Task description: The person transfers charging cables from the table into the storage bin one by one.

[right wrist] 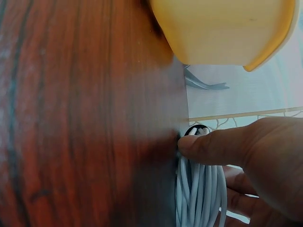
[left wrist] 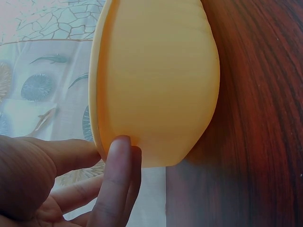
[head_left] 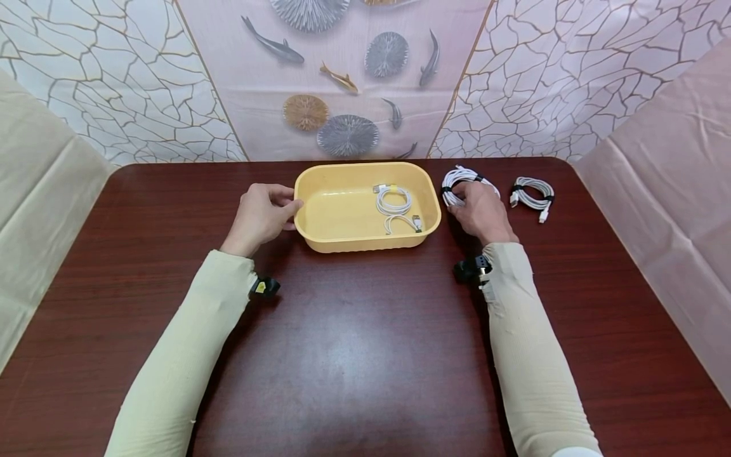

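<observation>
My left hand [head_left: 259,212] is at the left end of a yellow plastic basin [head_left: 337,216]. It pinches the rim, thumb on the edge and fingers against the outer wall [left wrist: 156,80], as the left wrist view shows. Inside the basin's right half lie two small white charging cables, one coiled [head_left: 379,203] and one in a loose curve [head_left: 402,218]. Just right of the basin, my right hand [head_left: 484,212] grips a larger bundle of white cable [right wrist: 199,189] bound with black straps. In the right wrist view the thumb lies over the bundle near one strap.
Right of my right hand, another coiled white cable [head_left: 548,189] with black ties lies on the dark wooden table [head_left: 342,343]. A patterned cloth backdrop [head_left: 348,76] hangs behind the table's far edge, and pale cloth hangs at both sides.
</observation>
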`<state>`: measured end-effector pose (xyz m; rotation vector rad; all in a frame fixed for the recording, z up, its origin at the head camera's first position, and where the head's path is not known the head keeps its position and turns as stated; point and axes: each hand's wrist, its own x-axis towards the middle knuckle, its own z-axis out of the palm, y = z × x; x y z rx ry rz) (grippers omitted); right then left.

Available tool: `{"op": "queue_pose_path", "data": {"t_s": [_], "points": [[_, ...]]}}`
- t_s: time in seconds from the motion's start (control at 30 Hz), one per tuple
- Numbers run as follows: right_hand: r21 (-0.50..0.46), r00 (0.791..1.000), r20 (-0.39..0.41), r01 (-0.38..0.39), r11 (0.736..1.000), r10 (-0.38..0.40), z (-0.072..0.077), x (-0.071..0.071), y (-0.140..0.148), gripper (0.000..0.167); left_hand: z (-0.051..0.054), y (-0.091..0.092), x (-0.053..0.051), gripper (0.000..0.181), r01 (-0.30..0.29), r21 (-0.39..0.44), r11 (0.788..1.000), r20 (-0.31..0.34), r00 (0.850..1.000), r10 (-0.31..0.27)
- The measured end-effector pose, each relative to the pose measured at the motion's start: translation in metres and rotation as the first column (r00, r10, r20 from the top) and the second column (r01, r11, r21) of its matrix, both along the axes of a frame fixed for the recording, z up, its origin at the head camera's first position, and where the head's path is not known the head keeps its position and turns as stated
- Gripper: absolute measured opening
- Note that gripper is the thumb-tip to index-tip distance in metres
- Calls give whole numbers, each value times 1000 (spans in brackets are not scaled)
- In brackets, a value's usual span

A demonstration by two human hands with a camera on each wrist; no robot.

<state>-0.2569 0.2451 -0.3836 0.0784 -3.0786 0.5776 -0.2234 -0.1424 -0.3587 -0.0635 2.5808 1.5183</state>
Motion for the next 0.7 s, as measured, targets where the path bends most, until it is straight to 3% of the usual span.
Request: {"op": "queue_pose_path", "data": {"t_s": [0.7], "points": [[6,1000,-16,2,1000,-2,1,1,0,35,1,0,1,34,3,-7,1000,-4,1000,-3]]}}
